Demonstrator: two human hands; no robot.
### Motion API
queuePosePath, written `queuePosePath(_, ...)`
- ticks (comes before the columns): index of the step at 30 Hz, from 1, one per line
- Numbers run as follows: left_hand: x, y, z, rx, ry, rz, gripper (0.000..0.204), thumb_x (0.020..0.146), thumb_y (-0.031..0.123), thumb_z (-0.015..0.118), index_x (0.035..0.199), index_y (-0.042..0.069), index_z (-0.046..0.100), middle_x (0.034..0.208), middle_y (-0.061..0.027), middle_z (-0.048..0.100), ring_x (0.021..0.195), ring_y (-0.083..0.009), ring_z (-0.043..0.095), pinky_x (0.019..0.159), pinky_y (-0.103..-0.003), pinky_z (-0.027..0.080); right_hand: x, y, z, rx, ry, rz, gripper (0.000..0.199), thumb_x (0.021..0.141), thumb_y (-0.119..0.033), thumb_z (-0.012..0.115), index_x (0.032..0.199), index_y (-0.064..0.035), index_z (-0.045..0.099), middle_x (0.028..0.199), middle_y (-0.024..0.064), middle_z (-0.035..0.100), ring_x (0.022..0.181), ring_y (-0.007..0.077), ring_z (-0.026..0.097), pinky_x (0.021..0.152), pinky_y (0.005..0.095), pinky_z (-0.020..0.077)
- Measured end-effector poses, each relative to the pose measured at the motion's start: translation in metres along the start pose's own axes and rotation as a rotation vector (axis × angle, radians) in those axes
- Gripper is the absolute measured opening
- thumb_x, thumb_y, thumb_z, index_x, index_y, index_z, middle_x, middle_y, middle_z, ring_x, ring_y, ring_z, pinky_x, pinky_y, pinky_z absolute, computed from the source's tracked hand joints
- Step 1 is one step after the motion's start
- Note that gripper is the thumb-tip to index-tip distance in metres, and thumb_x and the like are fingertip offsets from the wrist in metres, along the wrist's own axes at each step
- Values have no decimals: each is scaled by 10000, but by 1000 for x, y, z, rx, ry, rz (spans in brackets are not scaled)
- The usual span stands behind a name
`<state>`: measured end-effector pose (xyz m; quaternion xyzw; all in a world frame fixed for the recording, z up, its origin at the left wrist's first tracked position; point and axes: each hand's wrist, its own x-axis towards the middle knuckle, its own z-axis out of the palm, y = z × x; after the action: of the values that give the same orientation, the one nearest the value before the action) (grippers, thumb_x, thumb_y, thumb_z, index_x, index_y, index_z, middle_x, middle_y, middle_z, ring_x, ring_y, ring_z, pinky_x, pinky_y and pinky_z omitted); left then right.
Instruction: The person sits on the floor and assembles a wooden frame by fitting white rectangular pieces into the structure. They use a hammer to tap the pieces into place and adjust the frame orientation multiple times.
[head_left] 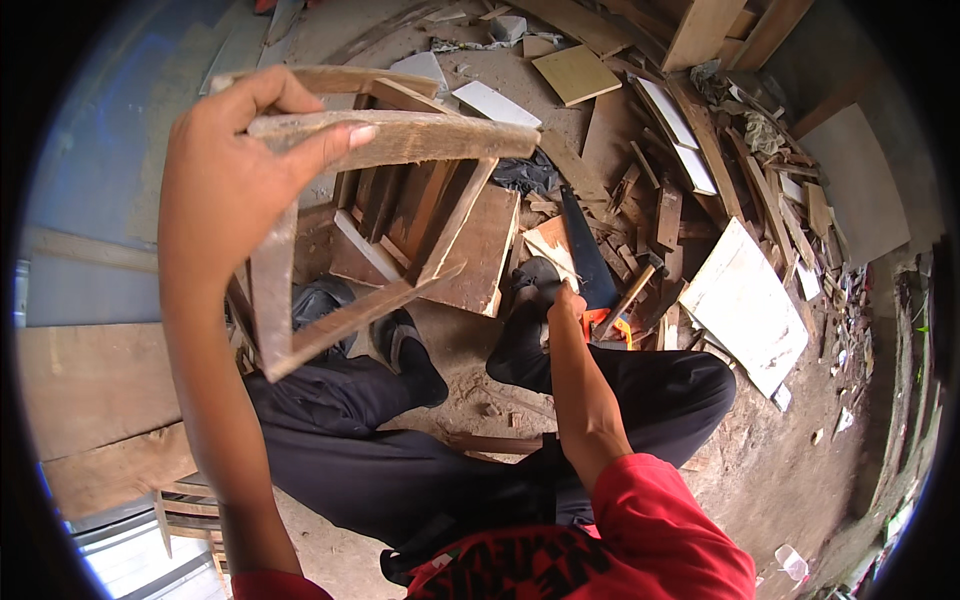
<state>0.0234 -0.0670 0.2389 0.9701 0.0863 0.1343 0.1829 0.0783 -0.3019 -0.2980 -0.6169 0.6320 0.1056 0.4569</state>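
My left hand is raised at the left and grips the top bar of a wooden frame, thumb in front and fingers over it. The frame is box-like, made of worn brown slats, and tilts in the air above my left leg. My right hand is low beside my right foot, fingers closed; what they hold, if anything, is hidden. A pale splintered piece of wood ends at that hand. Just right of it lie a handsaw with an orange handle and a hammer with a wooden handle.
Brown panels stand behind the frame. Wood scraps cover the ground at the right, with a white board among them. A yellowish board lies farther off. A slatted wooden piece is at the lower left.
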Motion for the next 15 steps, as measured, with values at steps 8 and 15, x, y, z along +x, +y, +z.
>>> queuePosePath(8, 30, -21, 30, 280, 703, 392, 542, 778, 461, 814, 1009, -13, 690, 995, -124, 728, 968, -244, 703, 849, -342, 521, 12, -13, 0, 25, -59, 92, 672, 736, -458, 848, 1153, 39, 670, 1197, 212, 669, 1088, 384, 639, 886, 467, 513)
queuePosePath(15, 46, -16, 33, 147, 290, 187, 629, 746, 566, 799, 1005, -2, 718, 796, -99, 742, 749, -215, 726, 695, -324, 542, -34, -75, 4, 988, -418, 67, 158, 911, -96, 696, 850, 26, 615, 702, 95, 599, 468, 178, 505, 383, 291, 368)
